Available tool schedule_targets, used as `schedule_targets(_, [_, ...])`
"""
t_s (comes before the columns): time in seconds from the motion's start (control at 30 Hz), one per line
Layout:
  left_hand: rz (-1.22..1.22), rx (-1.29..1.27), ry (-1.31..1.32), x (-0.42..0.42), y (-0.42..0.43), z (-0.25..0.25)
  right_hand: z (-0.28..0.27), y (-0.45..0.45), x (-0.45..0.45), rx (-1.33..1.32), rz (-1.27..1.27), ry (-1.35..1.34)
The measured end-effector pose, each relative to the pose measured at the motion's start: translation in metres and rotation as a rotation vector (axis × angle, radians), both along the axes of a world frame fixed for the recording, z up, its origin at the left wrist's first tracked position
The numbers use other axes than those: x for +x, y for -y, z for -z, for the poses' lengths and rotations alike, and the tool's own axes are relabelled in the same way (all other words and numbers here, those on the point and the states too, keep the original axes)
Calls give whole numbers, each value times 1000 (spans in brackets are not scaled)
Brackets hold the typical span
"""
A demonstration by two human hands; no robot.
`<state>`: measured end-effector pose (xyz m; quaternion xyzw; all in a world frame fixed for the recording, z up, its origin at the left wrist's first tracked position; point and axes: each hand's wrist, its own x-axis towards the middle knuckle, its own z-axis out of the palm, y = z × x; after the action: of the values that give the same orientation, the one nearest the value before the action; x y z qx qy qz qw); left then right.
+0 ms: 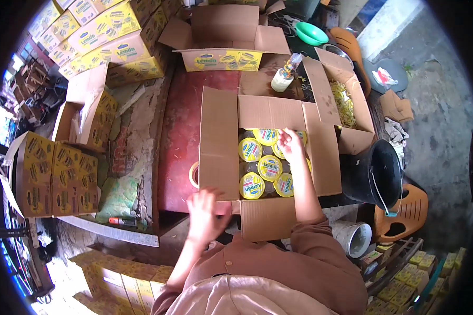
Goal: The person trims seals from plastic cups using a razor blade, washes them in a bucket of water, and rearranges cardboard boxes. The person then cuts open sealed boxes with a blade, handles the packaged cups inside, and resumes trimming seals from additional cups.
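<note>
An open cardboard carton (219, 152) stands in front of me with its flaps folded out. Several round plastic cups with yellow-and-white "Lemon" lids (270, 168) sit in it, upright, with gaps between some of them. My right hand (290, 142) is over the cups at the carton's far right, fingers loosely bent and apart; the hand partly hides the lids beneath. No cup shows lifted in it. My left hand (207, 209) is by the carton's near left corner, slightly blurred, thumb apart from the fingers, holding nothing visible. A tape roll (195, 174) lies just beyond it.
Another open carton (223, 60) stands behind, a bottle (283, 80) to its right. A carton with yellowish strands (344, 105) is at right, near a black bucket (376, 173). Printed cartons (110, 37) are stacked at back left. An orange-handled cutter (122, 221) lies at left.
</note>
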<state>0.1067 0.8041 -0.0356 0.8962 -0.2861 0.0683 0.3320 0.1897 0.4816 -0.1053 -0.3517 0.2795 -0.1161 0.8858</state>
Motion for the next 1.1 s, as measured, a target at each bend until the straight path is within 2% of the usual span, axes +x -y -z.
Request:
schedule_targets(0.07, [41,129,-42,-7,36,6,7,10,7,63,61,20])
schedule_targets(0.13, [-77,253,-87,-12,56,40,11,20,6,84,38,-66])
schedule_targets(0.2, [-103,353,-100,-12,64,60,12,29,2,-116,-64,-228])
schedule_targets(0.23, [-115,353,-109,-11,66,69,11,25,6,-285,50,-140])
schedule_targets(0.33, [-69,180,-204,-6,62,79,-17,26,17,-383,28,6])
schedule_targets(0.47, [-40,87,-257,-5,59,80,-44,37,71,-1664,49,121])
schedule_targets(0.53, [-45,80,-242,-5,59,83,-33,56,110,-1971,-8,20])
schedule_targets(0.6, [-7,79,-171,-8,60,83,-21,74,142,-2190,-259,-258])
schedule_targets(0.67, [-27,135,-208,-14,63,73,-41,61,148,-2097,-591,-547])
schedule_targets(0.7, [-28,192,-150,-20,64,73,-34,67,157,-1880,-747,-514])
schedule_targets(0.73, [-29,249,-94,-26,66,74,-24,77,169,-1871,-831,-577])
schedule_targets(0.77, [-79,146,-26,-32,69,80,-10,90,184,-1857,-915,-644])
schedule_targets(0.8, [-88,151,-58,-32,71,80,-1,93,192,-1837,-996,-717])
schedule_targets(0.83, [-92,156,-91,-33,73,81,-1,91,188,-1848,-946,-685])
schedule_targets(0.93, [-41,154,-142,-35,77,87,-7,85,185,-1871,-959,-854])
schedule_targets(1.1, [8,77,-131,-31,76,92,-18,74,180,-1875,-975,-875])
